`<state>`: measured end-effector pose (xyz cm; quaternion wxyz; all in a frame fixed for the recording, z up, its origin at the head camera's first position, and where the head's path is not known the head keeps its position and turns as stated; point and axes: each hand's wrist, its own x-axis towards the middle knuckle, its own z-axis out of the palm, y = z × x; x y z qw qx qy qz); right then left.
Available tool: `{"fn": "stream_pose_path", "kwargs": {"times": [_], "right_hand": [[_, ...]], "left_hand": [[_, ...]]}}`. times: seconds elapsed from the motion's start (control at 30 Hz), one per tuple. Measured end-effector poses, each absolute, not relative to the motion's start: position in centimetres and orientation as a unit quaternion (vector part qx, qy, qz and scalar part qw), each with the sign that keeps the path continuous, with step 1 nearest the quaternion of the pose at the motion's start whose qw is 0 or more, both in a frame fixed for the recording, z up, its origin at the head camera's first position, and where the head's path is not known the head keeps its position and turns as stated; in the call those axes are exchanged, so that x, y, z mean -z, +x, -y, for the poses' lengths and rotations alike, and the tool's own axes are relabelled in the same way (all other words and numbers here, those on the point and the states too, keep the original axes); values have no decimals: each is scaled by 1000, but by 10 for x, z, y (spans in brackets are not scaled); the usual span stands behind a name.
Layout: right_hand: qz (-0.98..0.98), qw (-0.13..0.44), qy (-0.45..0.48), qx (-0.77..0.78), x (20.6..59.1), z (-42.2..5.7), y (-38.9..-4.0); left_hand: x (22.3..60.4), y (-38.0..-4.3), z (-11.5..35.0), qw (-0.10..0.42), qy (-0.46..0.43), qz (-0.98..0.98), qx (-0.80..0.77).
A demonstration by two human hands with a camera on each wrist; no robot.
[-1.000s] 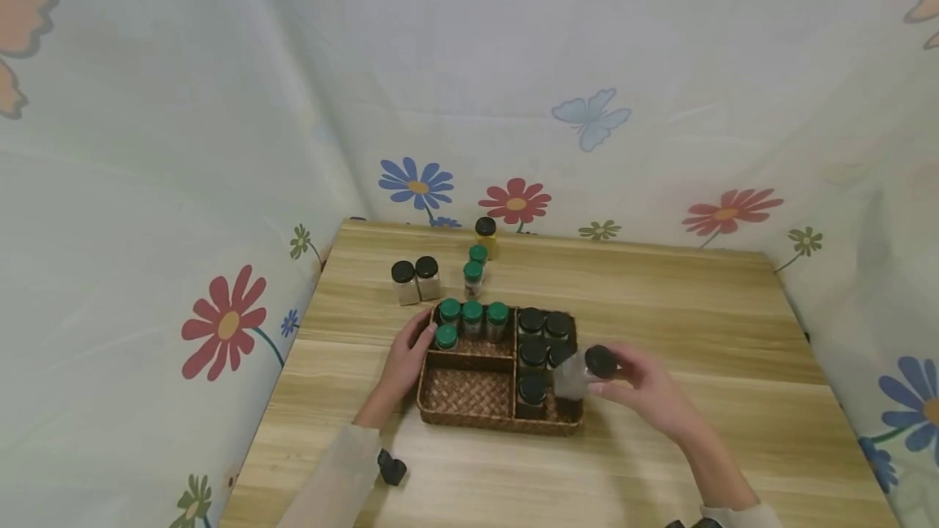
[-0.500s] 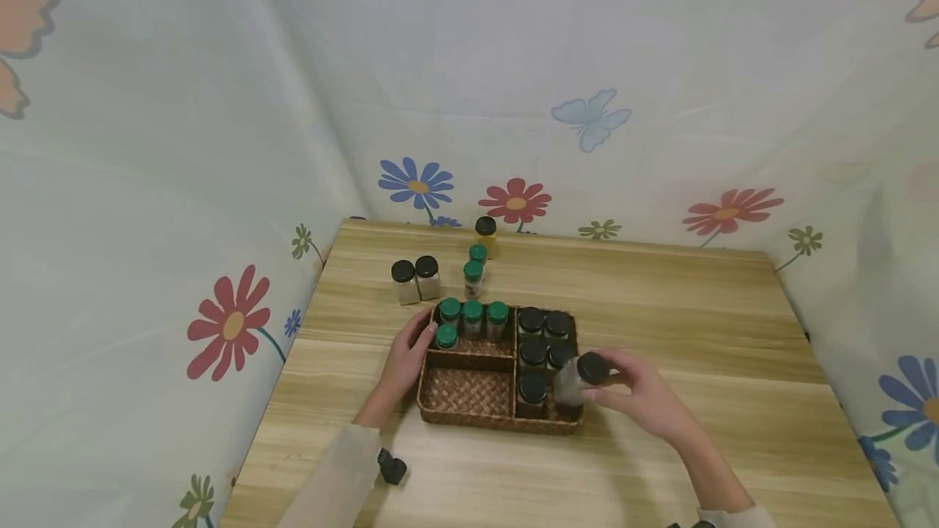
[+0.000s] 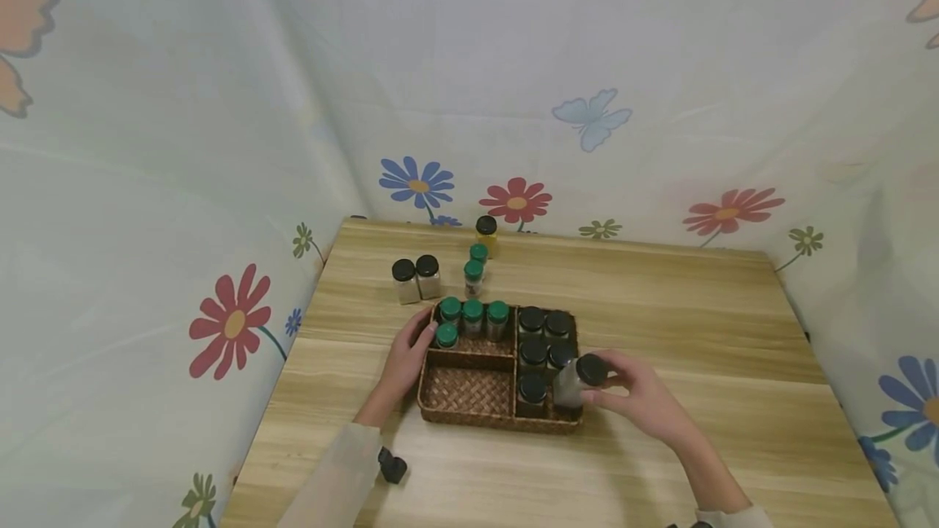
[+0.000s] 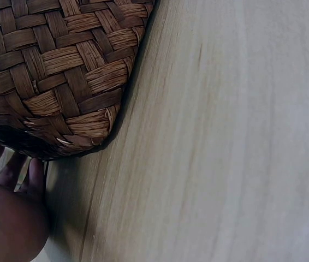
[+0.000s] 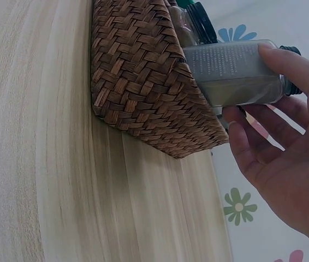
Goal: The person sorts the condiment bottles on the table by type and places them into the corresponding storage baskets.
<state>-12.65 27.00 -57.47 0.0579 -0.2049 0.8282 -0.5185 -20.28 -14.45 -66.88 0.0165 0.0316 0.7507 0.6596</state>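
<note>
My right hand (image 3: pixel 638 393) pinches a clear, black-lidded spice jar (image 5: pixel 233 73) between thumb and fingers. The jar is tilted, its lower end inside the right compartment of the brown woven basket (image 3: pixel 469 418); powder shows through its side. Several black-lidded jars (image 3: pixel 532 389) stand upright in that compartment. Green-lidded jars (image 3: pixel 497 320) fill part of the back left compartment, while the front left one shows bare weave. My left hand (image 3: pixel 405 361) holds the basket's left side, thumb at the rim. In the left wrist view its fingers (image 4: pixel 12 172) are partly hidden by the basket.
Behind the basket, two black-lidded jars (image 3: pixel 416 279) stand side by side on the wooden table (image 3: pixel 697 308). Near them are two green-lidded jars (image 3: pixel 473 278) and a black-lidded jar with yellow contents (image 3: pixel 486 235). Flower-printed cloth (image 3: pixel 469 63) hangs around the table.
My right hand has moved slightly left and down, lowering the jar into the front right spot of the basket's right compartment. My left hand and the basket have stayed in place.
</note>
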Motion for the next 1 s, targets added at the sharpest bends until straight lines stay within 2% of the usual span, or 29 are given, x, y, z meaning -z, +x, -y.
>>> {"fn": "stream_pose_path", "kwargs": {"times": [0.13,0.37,1.0], "right_hand": [[-828,53,-208,518,577,-269,-125],[-847,44,-189,495,585,-266,-124],[-909,-35,-179,376,598,-245,-114]], "left_hand": [[684,-208,145,13,29,-749,-661],[685,-209,142,-6,31,-748,-663],[691,-210,144,-13,25,-756,-654]]}}
